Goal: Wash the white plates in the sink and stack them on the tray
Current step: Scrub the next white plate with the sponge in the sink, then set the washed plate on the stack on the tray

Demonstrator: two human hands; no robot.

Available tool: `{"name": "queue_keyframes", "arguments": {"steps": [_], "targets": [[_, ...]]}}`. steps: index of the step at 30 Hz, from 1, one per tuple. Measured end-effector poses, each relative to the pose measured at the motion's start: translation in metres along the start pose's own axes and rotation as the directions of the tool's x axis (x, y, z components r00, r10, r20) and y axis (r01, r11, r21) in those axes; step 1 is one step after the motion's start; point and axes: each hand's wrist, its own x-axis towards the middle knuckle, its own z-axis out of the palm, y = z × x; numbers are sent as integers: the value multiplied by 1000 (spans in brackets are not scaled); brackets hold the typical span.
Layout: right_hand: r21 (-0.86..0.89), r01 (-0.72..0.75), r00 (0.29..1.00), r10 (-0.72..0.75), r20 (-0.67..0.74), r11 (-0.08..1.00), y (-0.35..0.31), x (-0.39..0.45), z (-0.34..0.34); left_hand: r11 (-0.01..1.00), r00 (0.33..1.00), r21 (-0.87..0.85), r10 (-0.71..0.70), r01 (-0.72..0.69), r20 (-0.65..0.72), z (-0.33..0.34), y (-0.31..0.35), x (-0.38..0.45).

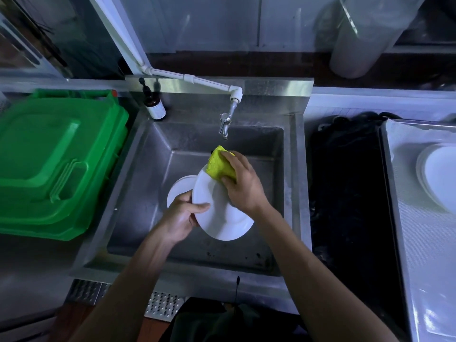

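Observation:
Over the steel sink (138,183) my left hand (183,218) grips a white plate (222,218) by its left rim, tilted up. My right hand (243,183) presses a yellow sponge (218,166) against the plate's upper part. Another white plate (180,187) lies in the sink behind the held one, mostly hidden by it. On the metal tray (414,218) at the right, a stack of white plates (439,176) sits at the frame's edge.
A tap (225,122) on a white pipe hangs over the sink's back. A brown pump bottle (154,104) stands at the back left corner. A green bin lid (54,164) lies left of the sink. A dark gap separates sink and tray.

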Motion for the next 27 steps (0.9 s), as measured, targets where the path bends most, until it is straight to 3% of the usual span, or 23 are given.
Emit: {"name": "queue_keyframes", "arguments": {"steps": [10,14,18,20,23,27], "targets": [[-52,19,998,-22,-55,998,-21,-23,26,996,999,89,35,-33,-30,-7,2,14],[-34,-75,995,73,-65,997,-20,-30,25,979,998,198,56,-46,-41,-18,8,22],[-125,-168,985,161,-69,978,-12,-38,19,934,992,344,119,-101,-31,-25,19,28],[-165,-191,981,181,-76,968,-10,-43,16,861,984,484,177,-156,2,-25,27,30],[-214,-235,970,217,-108,948,-10,-50,13,653,963,721,259,-232,76,-24,37,34],[-233,-300,949,266,-168,925,-9,-61,7,384,916,848,314,-364,250,-13,39,38]]}}
